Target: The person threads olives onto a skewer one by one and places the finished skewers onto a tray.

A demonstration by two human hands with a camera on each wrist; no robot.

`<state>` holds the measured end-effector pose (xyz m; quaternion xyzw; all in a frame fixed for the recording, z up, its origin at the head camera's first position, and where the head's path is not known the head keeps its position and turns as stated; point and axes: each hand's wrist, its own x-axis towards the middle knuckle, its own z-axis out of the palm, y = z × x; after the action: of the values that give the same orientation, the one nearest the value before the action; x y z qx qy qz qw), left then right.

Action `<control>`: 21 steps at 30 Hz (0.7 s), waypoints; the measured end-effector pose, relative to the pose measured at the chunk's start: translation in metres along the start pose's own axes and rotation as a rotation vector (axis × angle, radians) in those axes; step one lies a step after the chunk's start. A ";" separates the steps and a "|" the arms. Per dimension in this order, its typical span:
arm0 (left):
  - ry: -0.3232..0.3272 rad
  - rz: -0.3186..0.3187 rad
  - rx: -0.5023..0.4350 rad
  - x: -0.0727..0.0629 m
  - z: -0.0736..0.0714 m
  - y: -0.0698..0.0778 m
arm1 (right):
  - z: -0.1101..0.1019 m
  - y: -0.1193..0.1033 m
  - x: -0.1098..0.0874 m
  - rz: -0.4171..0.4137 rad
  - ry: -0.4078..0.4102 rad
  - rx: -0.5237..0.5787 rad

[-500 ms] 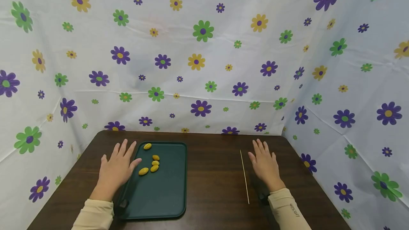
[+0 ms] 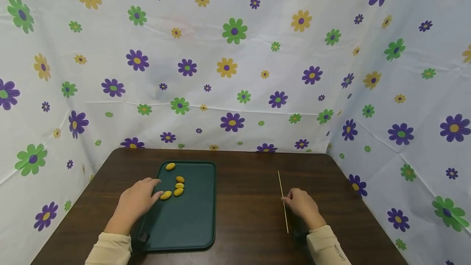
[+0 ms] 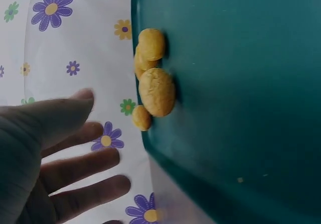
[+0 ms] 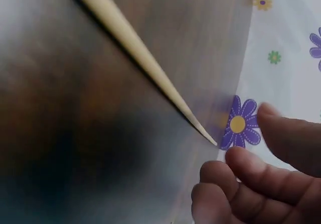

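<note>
On the left side of the table, a dark green tray [image 2: 185, 224] carries several small yellow oval, fruit-like pieces [image 2: 178, 192]. My left hand [image 2: 134, 203] is over the tray's left edge, its thumb tip close to the nearest yellow piece [image 2: 166, 195]. In the left wrist view its fingers [image 3: 85, 163] are loosely bent and hold nothing. A thin pale wooden skewer [image 2: 285, 218] lies on the table at the right. My right hand [image 2: 303, 207] is right beside its middle. The right wrist view shows bent fingers, the thumb apart from them, and the skewer's tapered end [image 4: 170, 91] outside the grasp.
The dark brown wooden table [image 2: 246, 203] extends between the tray and the skewer. White cloth with printed flowers [image 2: 235, 85] hangs behind the table and along both sides. One yellow piece [image 2: 170, 166] sits apart in the tray's far left corner.
Both hands have gone from spread fingers to bent ones. The right hand has come leftward and nearer, up to the skewer. The yellow pieces and the tray stay where they were.
</note>
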<state>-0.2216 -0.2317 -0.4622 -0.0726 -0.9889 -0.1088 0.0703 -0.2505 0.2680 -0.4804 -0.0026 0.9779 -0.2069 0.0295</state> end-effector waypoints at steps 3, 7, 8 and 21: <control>-0.044 0.011 -0.009 0.002 0.004 0.001 | 0.003 -0.001 -0.011 0.027 -0.041 -0.001; -0.081 0.008 -0.015 0.006 0.010 -0.001 | 0.009 -0.004 -0.021 0.047 -0.081 -0.005; -0.091 0.006 -0.016 0.006 0.012 -0.001 | 0.011 -0.005 -0.023 0.054 -0.084 -0.011; -0.136 -0.014 -0.040 0.013 0.026 -0.002 | 0.015 -0.010 -0.028 0.097 -0.068 -0.066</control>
<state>-0.2380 -0.2259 -0.4852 -0.0745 -0.9895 -0.1237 0.0006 -0.2215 0.2530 -0.4883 0.0369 0.9816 -0.1728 0.0725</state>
